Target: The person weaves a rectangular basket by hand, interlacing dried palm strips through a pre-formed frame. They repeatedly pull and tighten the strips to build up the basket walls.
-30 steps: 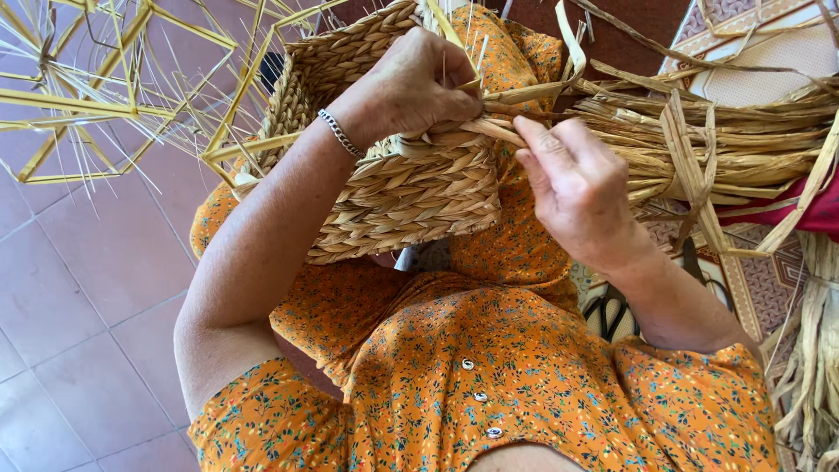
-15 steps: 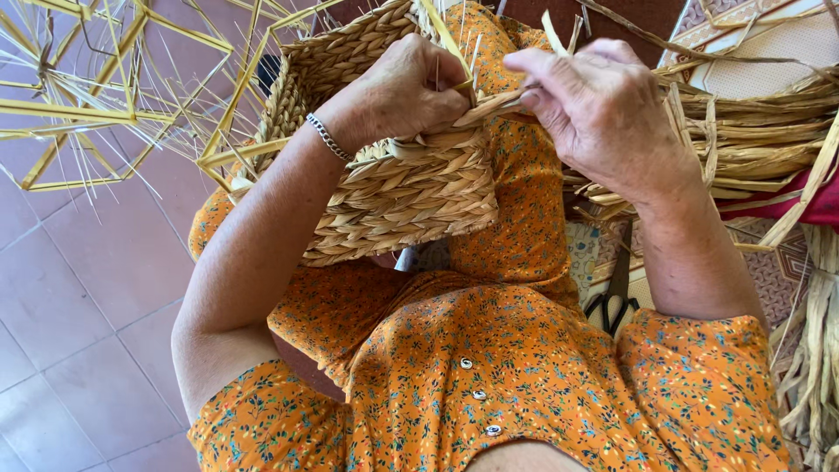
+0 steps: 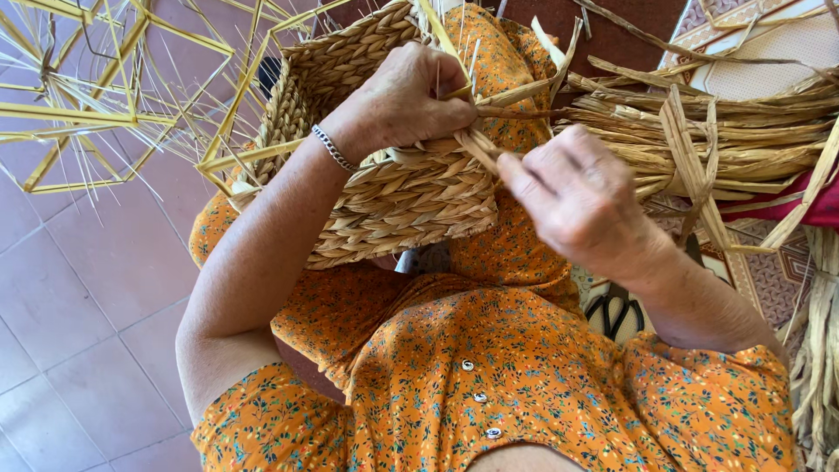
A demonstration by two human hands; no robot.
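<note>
A half-woven straw basket (image 3: pixel 393 197) rests on my lap, its braided wall facing me. My left hand (image 3: pixel 406 100), with a silver bracelet at the wrist, grips the basket's top rim and pins a strand there. My right hand (image 3: pixel 581 197) pinches a flat dried strand (image 3: pixel 479 144) at the rim, just to the right of the left hand. Loose upright stakes (image 3: pixel 441 31) stick out above the rim.
A bundle of dried straw strands (image 3: pixel 734 140) lies to the right over a patterned mat. Black-handled scissors (image 3: pixel 616 310) lie by my right forearm. Yellow spokes (image 3: pixel 114 96) fan out at upper left over pink floor tiles (image 3: pixel 79 306).
My right hand has dropped from above the rim to lower right, pulling the strand toward me. The left hand stays on the rim.
</note>
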